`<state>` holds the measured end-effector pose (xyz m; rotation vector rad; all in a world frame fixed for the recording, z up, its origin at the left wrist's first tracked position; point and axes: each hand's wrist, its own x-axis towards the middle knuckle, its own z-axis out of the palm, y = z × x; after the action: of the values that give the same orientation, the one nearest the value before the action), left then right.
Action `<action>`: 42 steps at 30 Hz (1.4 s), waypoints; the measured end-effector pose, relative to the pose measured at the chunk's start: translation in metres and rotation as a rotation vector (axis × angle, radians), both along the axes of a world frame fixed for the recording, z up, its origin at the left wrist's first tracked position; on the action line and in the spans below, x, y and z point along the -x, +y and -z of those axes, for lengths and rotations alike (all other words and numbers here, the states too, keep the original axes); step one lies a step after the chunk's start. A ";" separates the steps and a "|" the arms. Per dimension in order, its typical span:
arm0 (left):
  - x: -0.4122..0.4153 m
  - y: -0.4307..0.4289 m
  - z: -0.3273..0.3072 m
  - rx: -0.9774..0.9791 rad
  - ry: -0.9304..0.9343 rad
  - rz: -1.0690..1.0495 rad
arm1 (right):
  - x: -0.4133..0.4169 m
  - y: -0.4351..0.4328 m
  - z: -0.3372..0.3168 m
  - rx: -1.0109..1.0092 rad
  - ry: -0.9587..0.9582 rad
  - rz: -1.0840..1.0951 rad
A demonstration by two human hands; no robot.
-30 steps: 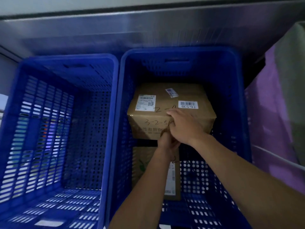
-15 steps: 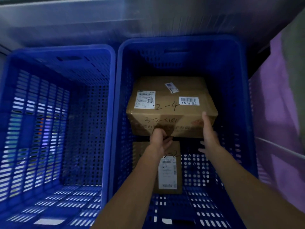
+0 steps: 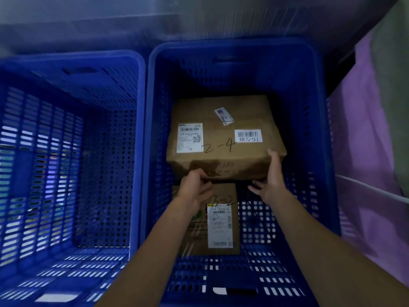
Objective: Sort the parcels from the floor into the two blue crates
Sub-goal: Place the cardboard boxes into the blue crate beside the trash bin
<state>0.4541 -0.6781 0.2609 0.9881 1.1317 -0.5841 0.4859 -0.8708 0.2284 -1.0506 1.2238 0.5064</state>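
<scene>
A large cardboard parcel [image 3: 223, 140] marked "2-4", with white labels, sits at the far end inside the right blue crate [image 3: 232, 44]. Its near edge overlaps a smaller flat parcel [image 3: 221, 227] lying on the crate floor. My left hand [image 3: 194, 189] grips the large parcel's lower front edge. My right hand [image 3: 271, 180] holds its front right corner, thumb on the front face and fingers underneath. The left blue crate [image 3: 44, 151] holds no parcels that I can see.
A metal wall [image 3: 155, 18] runs behind both crates. Purple cloth [image 3: 365, 151] hangs on the right, close to the right crate's side. The two crates stand side by side and touch.
My right hand has slid off the top of the large parcel to its front right corner. My left hand has stayed at the lower front edge.
</scene>
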 end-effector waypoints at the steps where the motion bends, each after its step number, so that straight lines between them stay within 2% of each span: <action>1: 0.004 0.005 -0.001 -0.006 -0.004 0.024 | 0.005 -0.001 0.005 0.004 0.004 -0.022; 8: 0.016 0.026 0.011 -0.097 0.034 0.066 | 0.029 -0.008 0.032 0.156 0.075 -0.244; 11: 0.014 0.026 0.012 -0.089 0.034 0.079 | 0.035 -0.012 0.037 0.229 0.051 -0.310; 22: 0.009 0.015 -0.003 -0.139 0.068 0.120 | 0.040 -0.011 0.034 0.301 0.053 -0.471; 29: 0.015 0.006 -0.064 -0.145 0.062 0.171 | 0.065 0.011 -0.040 0.415 0.143 -0.894; 36: 0.041 -0.031 -0.161 -0.120 0.023 0.278 | 0.096 0.025 -0.132 0.274 0.127 -1.049; 40: 0.043 -0.049 -0.206 -0.119 -0.040 0.299 | 0.095 0.030 -0.172 0.286 0.030 -1.208; 42: 0.042 -0.053 -0.218 -0.135 -0.078 0.320 | 0.091 0.033 -0.188 0.287 -0.133 -1.253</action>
<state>0.4119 -0.7311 0.4792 1.3115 0.9588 -0.7248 0.3951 -0.8381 0.4164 -2.0266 0.3847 1.1930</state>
